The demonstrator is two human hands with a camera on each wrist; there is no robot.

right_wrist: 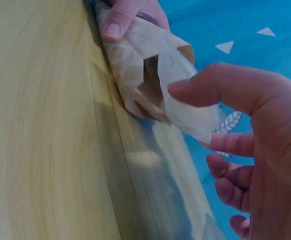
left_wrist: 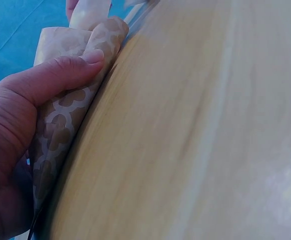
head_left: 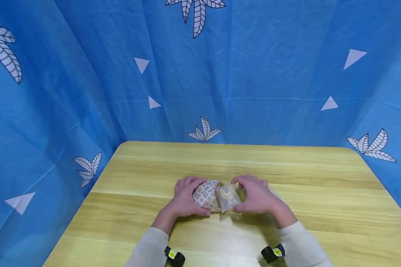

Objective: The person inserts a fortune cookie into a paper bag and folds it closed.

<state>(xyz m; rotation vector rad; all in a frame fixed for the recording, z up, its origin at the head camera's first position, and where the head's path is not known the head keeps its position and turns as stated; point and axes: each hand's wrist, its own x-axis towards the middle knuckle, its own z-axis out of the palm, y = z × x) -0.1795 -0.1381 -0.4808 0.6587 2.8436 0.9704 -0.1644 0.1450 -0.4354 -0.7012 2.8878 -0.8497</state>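
Note:
A brown paper bag with a white lattice pattern (head_left: 205, 195) lies on its side on the table, its mouth towards the right. My left hand (head_left: 187, 196) grips it from the left; in the left wrist view the thumb (left_wrist: 65, 75) presses on the near side. At the mouth, my right hand (head_left: 255, 194) holds a small frosted packet (head_left: 228, 197) by its edges, between thumb and fingers. Something pale and round shows through the packet. The right wrist view looks into the bag's open mouth (right_wrist: 152, 82), dark inside, with the packet (right_wrist: 183, 110) just outside it.
The light wooden table (head_left: 320, 207) has rounded far corners. A blue curtain (head_left: 270, 74) with white leaves and triangles hangs behind it and along the sides. Part of a whitish, translucent thing (head_left: 276, 193) shows behind the right wrist.

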